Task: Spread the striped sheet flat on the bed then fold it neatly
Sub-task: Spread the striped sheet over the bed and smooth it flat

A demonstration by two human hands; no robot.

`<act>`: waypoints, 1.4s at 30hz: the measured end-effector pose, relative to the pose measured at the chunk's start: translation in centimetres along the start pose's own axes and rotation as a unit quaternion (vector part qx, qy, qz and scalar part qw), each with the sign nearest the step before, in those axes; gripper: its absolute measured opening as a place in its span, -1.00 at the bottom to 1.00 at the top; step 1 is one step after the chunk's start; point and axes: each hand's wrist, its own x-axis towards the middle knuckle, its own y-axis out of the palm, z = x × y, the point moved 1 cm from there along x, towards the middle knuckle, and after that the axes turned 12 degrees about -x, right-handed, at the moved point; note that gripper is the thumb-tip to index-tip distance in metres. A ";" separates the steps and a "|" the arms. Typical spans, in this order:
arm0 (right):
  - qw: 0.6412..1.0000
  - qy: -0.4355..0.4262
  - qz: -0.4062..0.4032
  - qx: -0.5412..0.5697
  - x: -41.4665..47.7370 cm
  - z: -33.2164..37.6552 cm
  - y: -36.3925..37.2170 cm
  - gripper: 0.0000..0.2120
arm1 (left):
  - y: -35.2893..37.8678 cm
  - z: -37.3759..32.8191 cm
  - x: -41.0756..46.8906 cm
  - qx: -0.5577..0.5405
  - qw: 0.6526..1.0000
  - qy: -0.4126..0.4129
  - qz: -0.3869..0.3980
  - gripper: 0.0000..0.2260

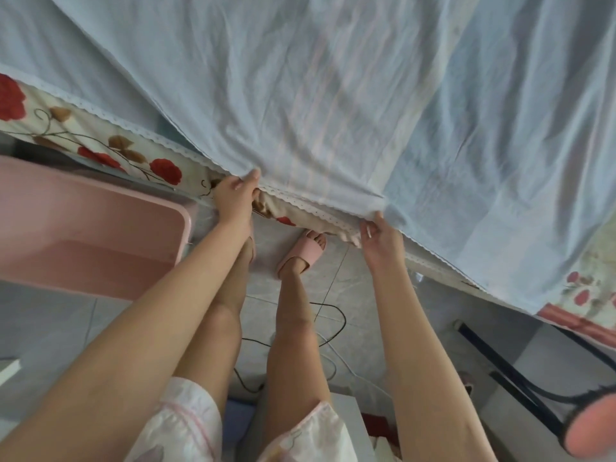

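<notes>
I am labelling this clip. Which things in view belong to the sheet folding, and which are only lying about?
Job: striped sheet, bed, left hand and right hand, both gripping its near edge.
Lying about: pink tub, black cable, chair.

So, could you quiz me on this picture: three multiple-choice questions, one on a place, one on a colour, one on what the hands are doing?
1. Where is the pink tub? A) behind the person B) to the person's left C) to the person's right
2. What colour is the right foot's slipper? A) pink B) green C) black
3. What are the left hand and right hand doing? A) hanging free B) both gripping the striped sheet's near edge C) only one touching it
Answers: 1 B, it sits left of the left hand; 2 A, it is plainly pink; 3 B, both hands pinch its hem.
</notes>
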 end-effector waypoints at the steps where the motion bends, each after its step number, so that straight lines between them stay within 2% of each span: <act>1: 1.000 0.000 -0.024 -0.013 0.4 0.2 -0.6 -0.88 | 0.0 0.1 0.2 0.004 1.000 0.007 -0.011 -0.71; 3: 0.997 0.002 -0.067 -0.040 0.8 0.3 -1.3 -0.84 | -0.2 0.2 0.6 0.007 0.999 0.021 -0.029 -0.71; 5: 0.995 -0.001 -0.085 -0.060 0.9 0.4 -1.2 -0.91 | -0.1 0.5 0.7 0.012 0.998 0.040 -0.044 -0.70; 8: 0.991 -0.006 -0.122 -0.057 0.6 -0.1 -1.1 -0.67 | 0.4 0.7 0.1 0.001 0.996 0.059 -0.071 -0.67; 9: 0.989 -0.009 -0.134 -0.054 0.3 -0.4 -1.0 -0.65 | 0.4 0.6 -0.1 -0.005 0.995 0.062 -0.079 -0.66; 13: 0.982 -0.018 -0.177 -0.058 0.2 -1.5 -1.1 -0.66 | 0.4 0.4 -0.2 -0.005 0.995 0.058 -0.083 -0.67; 16: 0.974 -0.011 -0.205 -0.095 0.8 -2.1 -1.6 -0.78 | 0.3 0.5 0.1 -0.005 0.995 0.057 -0.085 -0.69; 19: 0.971 -0.011 -0.204 -0.122 1.3 -2.4 -2.2 -0.81 | 0.4 0.5 0.3 -0.002 0.994 0.054 -0.091 -0.74; 24: 0.980 -0.014 -0.178 -0.085 1.1 -2.9 -3.0 -0.84 | 0.6 0.7 0.6 0.001 0.991 0.042 -0.125 -0.78; 26: 0.983 -0.010 -0.172 -0.070 0.8 -2.9 -3.1 -0.73 | 1.2 0.8 0.4 0.001 0.988 0.044 -0.150 -0.86; 27: 0.979 -0.010 -0.188 -0.071 0.7 -2.7 -3.2 -0.59 | 1.6 0.6 0.2 -0.002 0.984 0.049 -0.171 -0.91; 29: 0.961 -0.022 -0.261 -0.092 0.6 -1.8 -3.6 -0.33 | 2.5 0.5 -0.5 -0.013 0.976 0.064 -0.210 -0.84; 31: 0.932 -0.107 -0.320 -0.135 -0.3 -0.6 -3.7 -0.37 | 3.7 0.5 -1.8 -0.008 0.974 0.053 -0.219 -0.69; 33: 0.863 -0.256 -0.344 -0.268 -1.1 0.4 -3.5 -0.48 | 4.6 1.4 -3.2 -0.025 0.980 0.011 -0.195 -0.53; 34: 0.809 -0.347 -0.316 -0.353 -1.2 0.8 -3.1 -0.55 | 4.9 2.1 -3.8 -0.024 0.984 -0.010 -0.177 -0.50; 35: 0.740 -0.433 -0.261 -0.443 -1.1 1.0 -2.3 -0.58 | 5.1 2.7 -4.4 -0.011 0.986 -0.024 -0.162 -0.50; 36: 0.654 -0.507 -0.189 -0.529 -0.8 1.1 -1.4 -0.59 | 5.1 3.5 -4.4 0.008 0.988 -0.026 -0.150 -0.56; 37: 0.544 -0.571 -0.106 -0.606 -0.3 1.1 -0.3 -0.57 | 5.1 4.1 -4.2 0.015 0.990 -0.018 -0.142 -0.67; 38: 0.399 -0.628 -0.020 -0.668 0.2 0.9 0.8 -0.55 | 4.9 4.5 -3.7 0.017 0.990 -0.008 -0.139 -0.77; 40: 0.073 -0.681 0.138 -0.716 2.6 1.3 2.1 -0.53 | 4.8 5.1 -2.2 0.035 0.988 0.013 -0.149 -0.85; 41: -0.029 -0.676 0.171 -0.716 4.1 2.7 2.3 -0.51 | 4.7 5.2 -1.7 0.048 0.987 0.020 -0.151 -0.84; 42: -0.075 -0.674 0.175 -0.714 6.3 5.1 2.4 -0.51 | 4.6 5.8 -1.1 0.054 0.985 0.029 -0.163 -0.81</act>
